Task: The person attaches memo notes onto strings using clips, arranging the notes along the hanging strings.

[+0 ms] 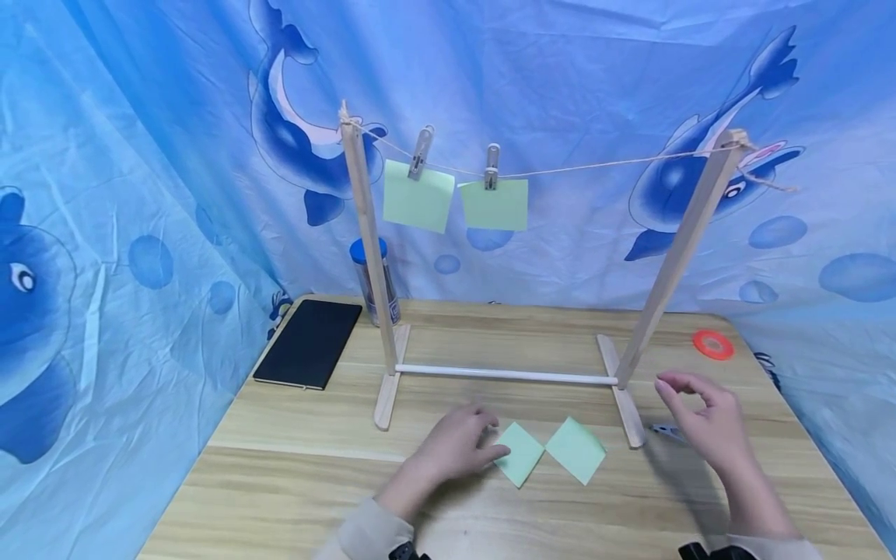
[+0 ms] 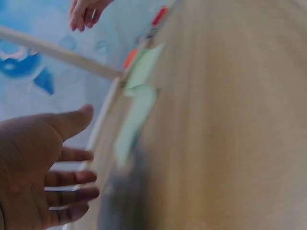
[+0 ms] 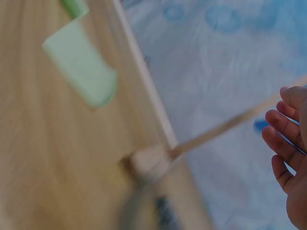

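Note:
My left hand hovers beside the left green sticky note, fingers loosely spread and holding nothing; the left wrist view shows the thumb apart from the other fingers. Corner to corner with that note lies a second green sticky note, one edge curling up. My right hand is raised off the table, fingers bent loosely, with nothing visible between them. Near it on the table lies a clothespin, partly behind the hand. Two more green notes hang from the string under clothespins.
A wooden frame with a left post, a right post and a white crossbar stands on the table. Behind its left post is a blue-lidded jar. A black notebook lies left, an orange tape roll right.

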The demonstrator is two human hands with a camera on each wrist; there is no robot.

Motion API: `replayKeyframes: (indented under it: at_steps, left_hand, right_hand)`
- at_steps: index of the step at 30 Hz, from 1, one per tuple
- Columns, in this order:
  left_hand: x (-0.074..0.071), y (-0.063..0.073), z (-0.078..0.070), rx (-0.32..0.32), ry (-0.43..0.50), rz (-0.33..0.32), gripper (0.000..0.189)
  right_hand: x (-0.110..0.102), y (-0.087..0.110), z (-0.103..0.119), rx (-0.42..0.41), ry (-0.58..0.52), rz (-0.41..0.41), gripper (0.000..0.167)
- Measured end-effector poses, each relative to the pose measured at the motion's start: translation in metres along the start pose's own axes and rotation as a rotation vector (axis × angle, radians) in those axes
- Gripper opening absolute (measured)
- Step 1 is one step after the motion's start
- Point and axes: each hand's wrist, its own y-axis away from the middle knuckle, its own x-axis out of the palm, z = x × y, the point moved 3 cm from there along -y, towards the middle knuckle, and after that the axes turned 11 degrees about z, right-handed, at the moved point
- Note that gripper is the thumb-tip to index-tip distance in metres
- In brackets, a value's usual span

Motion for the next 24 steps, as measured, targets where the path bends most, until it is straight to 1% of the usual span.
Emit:
replayKeyframes:
  at_steps: [2,3,5,7,10,12,14,17,20,22,24]
  left_hand:
    - [0.008,-0.001,-0.004,-0.031,-0.082,0.000,0.055]
    - [0.011,-0.001,-0.006,-0.039,-0.120,-0.002,0.057]
    - [0.017,-0.003,-0.009,-0.049,-0.183,-0.009,0.061]
    - [0.021,-0.005,-0.011,-0.056,-0.228,-0.020,0.063]
    - [0.024,-0.007,-0.012,-0.057,-0.256,-0.030,0.064]
    - [0.025,-0.007,-0.010,-0.048,-0.245,-0.032,0.062]
    - [0.024,-0.008,-0.008,-0.031,-0.212,-0.034,0.058]
    - [0.021,-0.008,-0.003,0.003,-0.153,-0.036,0.052]
    - [0.020,-0.008,0.001,0.029,-0.094,-0.046,0.045]
    - [0.021,-0.008,0.005,0.026,-0.048,-0.057,0.044]
    - [0.023,-0.008,0.007,0.004,-0.003,-0.068,0.045]
  right_hand:
    - [0.001,0.008,-0.016,0.058,0.008,-0.004,0.012]
    - [0.001,0.012,-0.024,0.090,0.014,0.007,0.012]
    - [0.002,0.019,-0.039,0.165,0.041,0.063,0.016]
    - [0.004,0.026,-0.053,0.225,0.090,0.134,0.023]
    - [0.007,0.035,-0.071,0.271,0.163,0.232,0.033]
    - [0.009,0.040,-0.079,0.275,0.179,0.252,0.036]
    - [0.010,0.044,-0.084,0.268,0.184,0.258,0.037]
    - [0.009,0.048,-0.089,0.238,0.176,0.253,0.034]
    - [0.008,0.049,-0.092,0.194,0.197,0.258,0.032]
    - [0.008,0.049,-0.093,0.166,0.219,0.264,0.031]
    - [0.007,0.049,-0.094,0.144,0.244,0.278,0.033]
